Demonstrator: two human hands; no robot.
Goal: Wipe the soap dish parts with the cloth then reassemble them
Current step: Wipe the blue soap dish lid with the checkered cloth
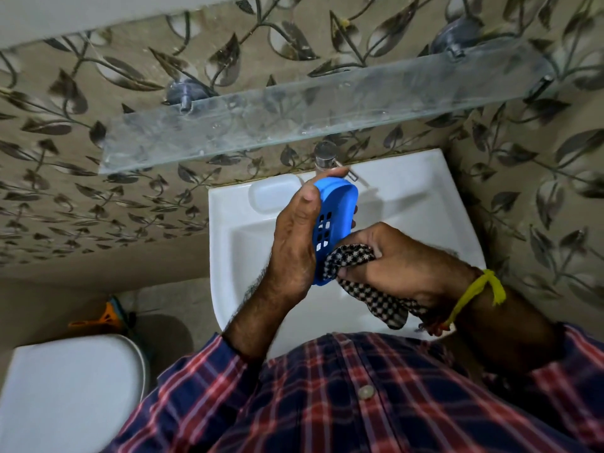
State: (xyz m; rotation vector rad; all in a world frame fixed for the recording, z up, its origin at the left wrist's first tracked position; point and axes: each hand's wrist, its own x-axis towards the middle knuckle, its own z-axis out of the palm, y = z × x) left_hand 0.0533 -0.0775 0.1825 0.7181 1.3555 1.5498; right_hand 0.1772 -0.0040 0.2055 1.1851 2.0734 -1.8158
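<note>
My left hand (294, 243) grips a blue plastic soap dish part (333, 217) with several drain slots, held upright on its edge above the white sink (425, 197). My right hand (392, 259) holds a bunched black-and-white checked cloth (353, 256) and presses it against the lower end of the blue part. The cloth's loose end (389, 305) hangs down below my right hand. My left palm hides the far side of the blue part, and I cannot tell whether it is one piece or two.
A chrome tap (327, 155) stands at the back of the sink, behind the blue part. A glass shelf (294, 116) juts from the leaf-patterned wall above it. A white toilet lid (72, 387) is at lower left, with an orange brush (104, 318) on the floor.
</note>
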